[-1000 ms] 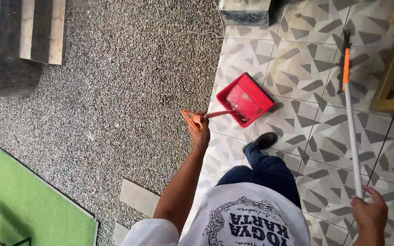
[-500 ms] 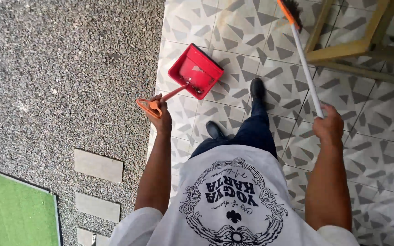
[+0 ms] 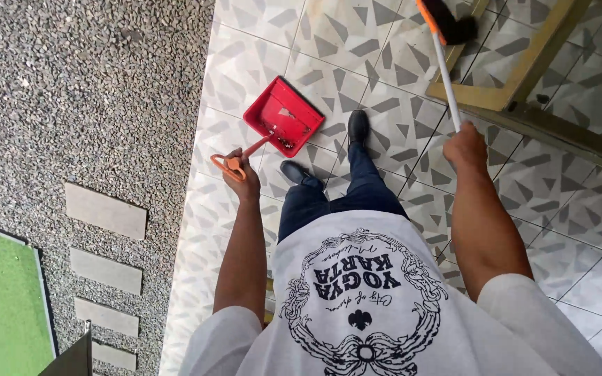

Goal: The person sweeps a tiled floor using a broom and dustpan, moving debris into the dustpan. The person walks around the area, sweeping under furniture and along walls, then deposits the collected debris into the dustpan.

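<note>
The left hand [image 3: 240, 169] is closed round the orange handle end of a red dustpan [image 3: 283, 115], which sits w/ its open mouth turned toward the person's black shoes [image 3: 358, 127] on the patterned tile floor [image 3: 391, 63], right beside the edge where tile meets the pebbled ground [image 3: 92, 90]. A few dark bits show inside the pan near its lip; can't tell what they are. The right hand [image 3: 465, 146] is wrapped round the white stick of a broom [image 3: 444, 49], whose dark bristles and orange head lie farther out, touching or just over the floor next to a wooden frame [image 3: 524, 76]; the pan and the broom head are well apart. To do the sweeping step well, as a judgement: the pan lip should press flat on the tile, handle tipped down a bit, so dirt doesn't slip under it. The broom wants short, low strokes toward the pan mouth, not long flicks that scatter grit across the grout lines. Bristles should clear the frame leg first, since dirt collects in that corner. The pan should stay level when lifted, b/c what's in it sits close to the open edge. Feet are between pan and broom, so a step back would give the stroke room. Grey slabs [image 3: 106, 209] and a green mat [image 3: 1, 292] lie off to the left.
</note>
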